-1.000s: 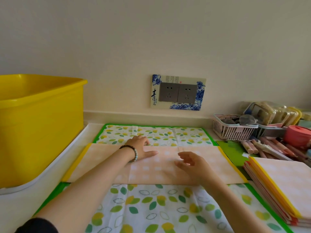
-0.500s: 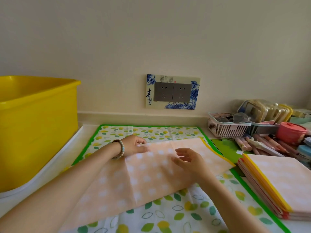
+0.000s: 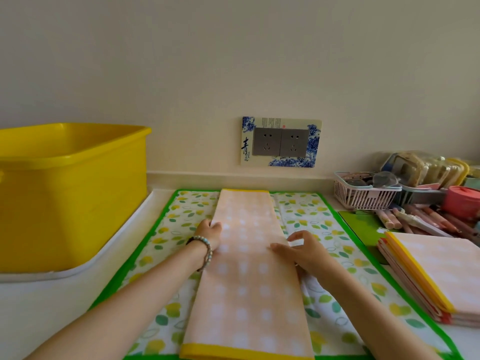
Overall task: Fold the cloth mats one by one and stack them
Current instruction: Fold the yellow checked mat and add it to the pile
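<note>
White bench (image 3: 39, 307) against a plain cream wall (image 3: 233, 61), with a double socket plate (image 3: 280, 142) at 12 o'clock, a big yellow tub (image 3: 70, 193) at 9 and a pink basket (image 3: 363, 194) of clutter around 2. A leaf-print mat (image 3: 324, 224) lies spread flat on it, and the peach mat (image 3: 249, 268) lies on top as a long folded strip running 6 to 12. The left hand (image 3: 209, 233) grips its left edge and the right hand (image 3: 304, 252) pinches its right edge, while the stack of folded mats (image 3: 436, 271) sits at 3.
</note>
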{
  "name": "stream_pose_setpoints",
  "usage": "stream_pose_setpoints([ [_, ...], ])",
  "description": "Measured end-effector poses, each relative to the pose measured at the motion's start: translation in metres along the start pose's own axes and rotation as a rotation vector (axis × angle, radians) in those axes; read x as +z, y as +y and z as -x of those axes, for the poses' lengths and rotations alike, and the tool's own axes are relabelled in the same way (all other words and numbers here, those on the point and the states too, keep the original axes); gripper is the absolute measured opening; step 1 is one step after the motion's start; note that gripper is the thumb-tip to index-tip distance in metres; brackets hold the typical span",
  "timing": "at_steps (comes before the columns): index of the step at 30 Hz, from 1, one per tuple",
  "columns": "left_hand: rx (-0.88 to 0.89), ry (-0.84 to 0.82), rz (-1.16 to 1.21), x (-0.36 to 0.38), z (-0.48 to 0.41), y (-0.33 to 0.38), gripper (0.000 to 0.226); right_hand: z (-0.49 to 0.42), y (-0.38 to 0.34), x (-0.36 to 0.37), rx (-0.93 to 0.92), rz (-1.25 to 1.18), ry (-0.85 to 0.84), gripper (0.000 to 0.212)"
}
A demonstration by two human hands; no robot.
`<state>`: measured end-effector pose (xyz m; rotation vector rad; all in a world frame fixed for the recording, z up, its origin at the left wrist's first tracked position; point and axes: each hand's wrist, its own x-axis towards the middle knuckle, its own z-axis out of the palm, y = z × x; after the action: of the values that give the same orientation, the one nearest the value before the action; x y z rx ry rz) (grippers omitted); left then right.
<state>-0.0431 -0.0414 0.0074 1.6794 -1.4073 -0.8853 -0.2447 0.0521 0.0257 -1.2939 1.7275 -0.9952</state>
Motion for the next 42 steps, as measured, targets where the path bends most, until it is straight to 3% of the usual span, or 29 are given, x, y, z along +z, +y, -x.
stream_pose_setpoints([
  [4,0.055,-0.039,0.034,-0.008,0.017,0.002,0.059,0.002,0.004,-0.004,-0.004,0.050,0.019,0.060],
  [6,0.172,-0.109,-0.074,-0.021,0.027,-0.002,0.066,0.001,0.005,-0.004,-0.014,0.082,0.021,0.059],
  [9,0.433,-0.229,-0.419,-0.045,0.047,-0.011,0.043,0.003,0.003,-0.003,-0.036,0.158,0.008,0.056],
  [12,0.567,-0.368,-0.533,-0.067,0.067,-0.020,0.029,0.001,0.002,-0.008,-0.045,0.195,-0.009,0.049],
  [15,0.573,-0.481,-0.609,-0.087,0.083,-0.029,0.051,-0.002,0.004,-0.017,-0.125,0.315,0.027,0.040],
  [18,0.579,-0.537,-0.705,-0.096,0.095,-0.035,0.077,0.004,0.009,-0.027,-0.239,0.247,-0.019,0.021],
  [23,0.616,-0.550,-0.826,-0.098,0.108,-0.039,0.093,0.026,0.028,-0.046,-0.458,0.331,-0.193,0.049],
  [27,0.647,-0.570,-0.880,-0.095,0.110,-0.036,0.098,0.041,0.040,-0.057,-0.690,0.688,-0.194,0.042],
  [30,0.610,-0.639,-0.930,-0.094,0.110,-0.038,0.108,0.042,0.038,-0.059,-0.998,1.042,-0.052,0.035],
  [34,0.576,-0.696,-0.949,-0.094,0.112,-0.038,0.122,0.027,0.039,-0.058,-1.299,1.236,-0.131,0.041],
  [37,0.547,-0.750,-0.971,-0.094,0.111,-0.037,0.132,0.022,0.030,-0.050,-1.344,1.216,-0.148,0.056],
  [39,0.539,-0.767,-0.996,-0.094,0.110,-0.035,0.136,0.020,0.026,-0.045,-1.350,1.180,-0.155,0.038],
  [42,0.546,-0.777,-1.025,-0.095,0.111,-0.030,0.132,0.017,0.030,-0.038,-1.269,1.050,-0.166,0.034],
])
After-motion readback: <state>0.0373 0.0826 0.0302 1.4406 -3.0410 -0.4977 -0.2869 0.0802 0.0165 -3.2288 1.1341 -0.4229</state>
